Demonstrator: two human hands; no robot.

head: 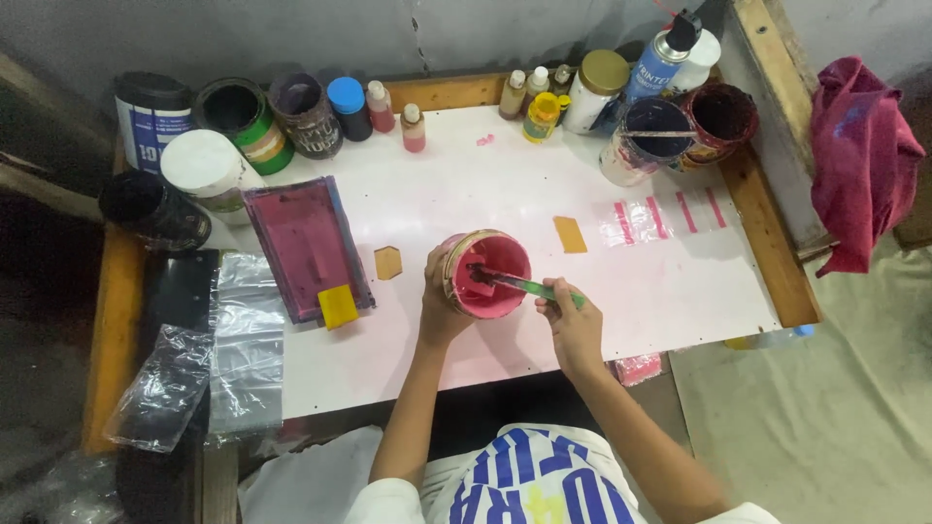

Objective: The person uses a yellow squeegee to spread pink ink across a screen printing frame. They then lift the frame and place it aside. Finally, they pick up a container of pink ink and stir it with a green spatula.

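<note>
My left hand point(439, 301) grips the side of a small round tub of pink paint point(485, 274), tilted toward me over the white table top point(544, 204). My right hand point(573, 320) holds a green-handled stirring stick point(524, 285) whose tip dips into the pink paint. A pink-stained printing screen point(306, 247) with a yellow squeegee pad point(338, 306) lies just left of the tub.
Several paint cans and small bottles line the back edge, with a spray can point(660, 58) and two open pots point(718, 116) at the right. Clear plastic sheets point(214, 359) lie at left. A red cloth point(859, 155) hangs at right. Pink test strips point(670, 215) mark the table.
</note>
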